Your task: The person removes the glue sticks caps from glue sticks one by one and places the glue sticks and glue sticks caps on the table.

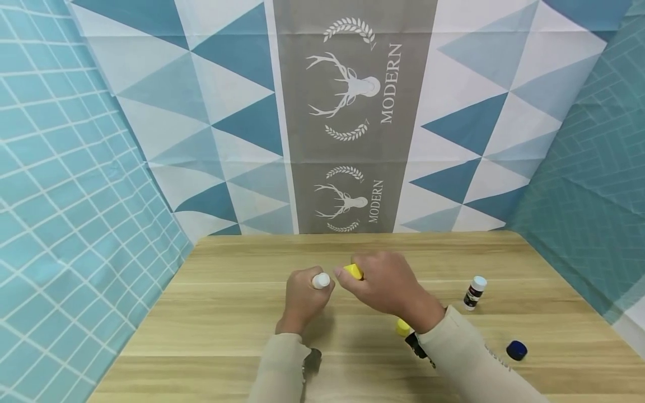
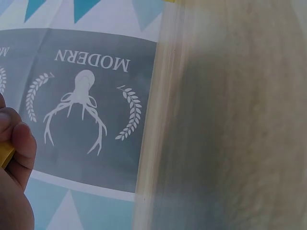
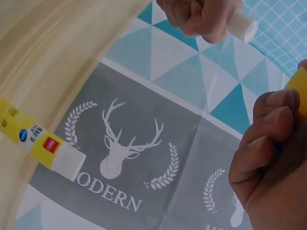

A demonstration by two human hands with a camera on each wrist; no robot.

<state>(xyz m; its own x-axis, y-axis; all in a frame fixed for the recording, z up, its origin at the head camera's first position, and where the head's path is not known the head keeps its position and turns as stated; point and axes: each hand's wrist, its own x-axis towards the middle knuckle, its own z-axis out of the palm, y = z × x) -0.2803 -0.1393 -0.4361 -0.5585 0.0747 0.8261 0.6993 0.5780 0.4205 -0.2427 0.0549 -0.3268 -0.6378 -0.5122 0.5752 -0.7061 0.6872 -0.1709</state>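
Observation:
My left hand grips a tube whose white cap sticks out past the thumb side. In the left wrist view the curled fingers close round a yellow part; the rest is hidden in the fist. My right hand holds a yellow object, mostly covered by the fingers, so its kind is unclear. The hands are close together above the table, the two held things apart. A yellow tube with a white end shows in the right wrist view.
The wooden table meets a patterned cloth backdrop. On the right stands a small white-capped bottle with a dark label. Nearer the front lies a dark blue cap. A yellow item is partly hidden by the right wrist.

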